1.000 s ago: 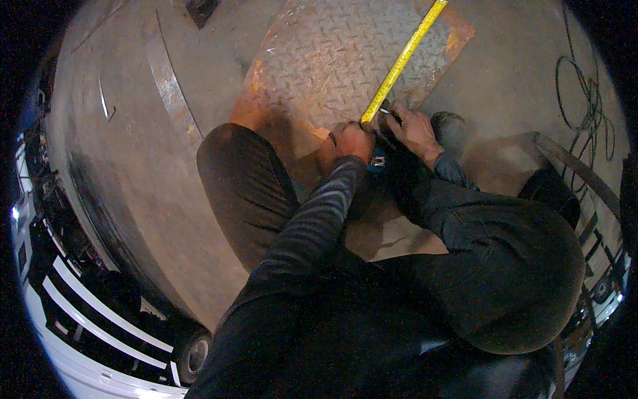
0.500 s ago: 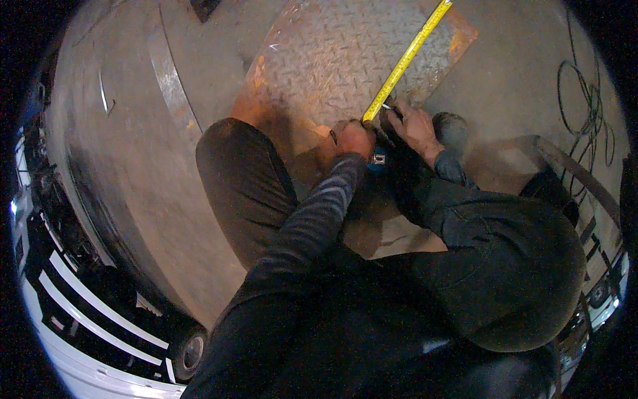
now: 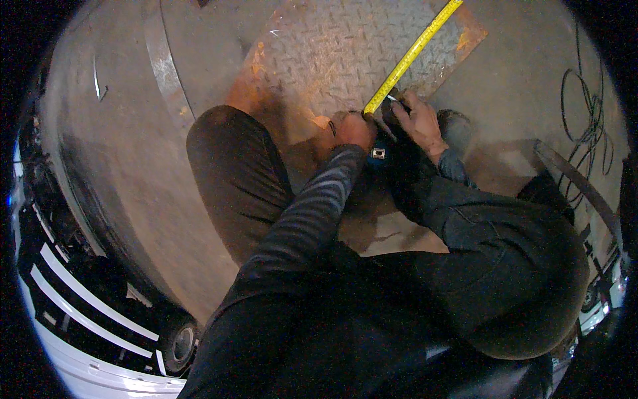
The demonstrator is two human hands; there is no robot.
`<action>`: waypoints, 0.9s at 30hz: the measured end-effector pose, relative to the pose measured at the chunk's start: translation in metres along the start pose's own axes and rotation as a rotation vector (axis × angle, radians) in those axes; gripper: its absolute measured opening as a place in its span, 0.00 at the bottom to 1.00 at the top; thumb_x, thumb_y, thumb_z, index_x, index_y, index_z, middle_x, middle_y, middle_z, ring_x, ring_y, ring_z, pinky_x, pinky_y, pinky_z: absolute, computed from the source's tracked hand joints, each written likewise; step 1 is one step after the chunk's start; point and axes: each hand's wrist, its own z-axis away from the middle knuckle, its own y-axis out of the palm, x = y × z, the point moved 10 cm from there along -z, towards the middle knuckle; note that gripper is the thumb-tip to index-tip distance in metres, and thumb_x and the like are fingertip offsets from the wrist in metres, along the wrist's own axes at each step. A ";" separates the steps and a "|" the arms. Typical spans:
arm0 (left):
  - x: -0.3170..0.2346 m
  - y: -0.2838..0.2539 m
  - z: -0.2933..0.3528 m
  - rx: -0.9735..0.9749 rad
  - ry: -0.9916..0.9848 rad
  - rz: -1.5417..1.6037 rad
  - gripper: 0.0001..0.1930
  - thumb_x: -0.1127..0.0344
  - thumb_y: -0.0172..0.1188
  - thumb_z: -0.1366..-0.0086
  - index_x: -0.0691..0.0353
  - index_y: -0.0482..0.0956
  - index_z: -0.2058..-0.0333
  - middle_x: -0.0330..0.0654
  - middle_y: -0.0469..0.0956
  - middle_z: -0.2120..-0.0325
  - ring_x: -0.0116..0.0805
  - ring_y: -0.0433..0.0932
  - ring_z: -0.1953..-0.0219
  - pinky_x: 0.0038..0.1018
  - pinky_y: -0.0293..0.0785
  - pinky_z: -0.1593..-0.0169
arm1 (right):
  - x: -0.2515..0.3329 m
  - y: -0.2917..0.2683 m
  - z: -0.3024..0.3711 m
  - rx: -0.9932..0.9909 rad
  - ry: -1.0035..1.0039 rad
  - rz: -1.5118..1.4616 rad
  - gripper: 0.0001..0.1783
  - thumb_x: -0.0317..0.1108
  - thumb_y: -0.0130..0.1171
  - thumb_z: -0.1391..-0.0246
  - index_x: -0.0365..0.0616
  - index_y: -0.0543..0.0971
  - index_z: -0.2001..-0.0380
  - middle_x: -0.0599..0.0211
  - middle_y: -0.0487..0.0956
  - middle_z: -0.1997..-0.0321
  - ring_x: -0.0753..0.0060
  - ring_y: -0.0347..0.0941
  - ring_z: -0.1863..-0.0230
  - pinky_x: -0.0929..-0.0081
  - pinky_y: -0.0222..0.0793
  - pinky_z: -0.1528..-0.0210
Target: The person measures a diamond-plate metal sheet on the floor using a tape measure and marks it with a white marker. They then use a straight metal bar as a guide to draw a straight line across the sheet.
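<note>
A yellow tape measure blade [image 3: 413,56] runs slantwise across a rusty diamond-pattern steel plate [image 3: 325,53], off the picture's top edge. My left hand [image 3: 352,131] is closed on the tape measure at the blade's near end, by the plate's near edge. The blue tape case [image 3: 378,154] shows just below that hand. On the right of the blade, my right hand [image 3: 422,124] grips a thin, white-tipped stick-like tool [image 3: 392,99]. Its tip lies close beside the blade; whether it touches the plate I cannot tell. Shadow hides part of the right fingers.
My bent knee [image 3: 232,146] is left of the hands. A flat metal strip [image 3: 166,70] and a thin bent metal piece [image 3: 99,83] lie on the floor at left. Coiled dark cable [image 3: 588,126] and a curved metal strip [image 3: 578,176] are at right. A wheel [image 3: 179,346] stands lower left.
The white-tipped tool has moved slightly up and right beside the blade, with my right hand. My left hand stays on the tape measure. The whole view has shifted a little.
</note>
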 end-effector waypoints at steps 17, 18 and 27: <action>-0.007 -0.009 0.001 -0.006 -0.014 -0.054 0.25 0.43 0.55 0.35 0.63 0.85 0.66 0.55 0.83 0.71 0.56 0.82 0.67 0.48 0.78 0.63 | 0.000 -0.004 0.002 0.020 0.013 0.026 0.15 0.42 0.61 0.44 0.45 0.76 0.58 0.48 0.81 0.63 0.39 0.77 0.60 0.51 0.72 0.60; -0.006 -0.008 0.001 -0.001 -0.017 -0.044 0.25 0.44 0.55 0.35 0.63 0.85 0.66 0.55 0.83 0.71 0.56 0.82 0.67 0.48 0.78 0.63 | 0.001 -0.003 0.001 0.038 0.016 0.023 0.15 0.41 0.61 0.44 0.45 0.76 0.58 0.48 0.81 0.62 0.39 0.77 0.60 0.51 0.72 0.60; 0.000 -0.001 -0.001 0.052 -0.044 0.022 0.23 0.47 0.57 0.35 0.64 0.84 0.64 0.57 0.82 0.68 0.59 0.82 0.66 0.50 0.77 0.61 | 0.006 0.006 0.005 0.050 -0.122 0.117 0.14 0.39 0.62 0.45 0.45 0.76 0.59 0.48 0.81 0.66 0.39 0.77 0.61 0.52 0.72 0.61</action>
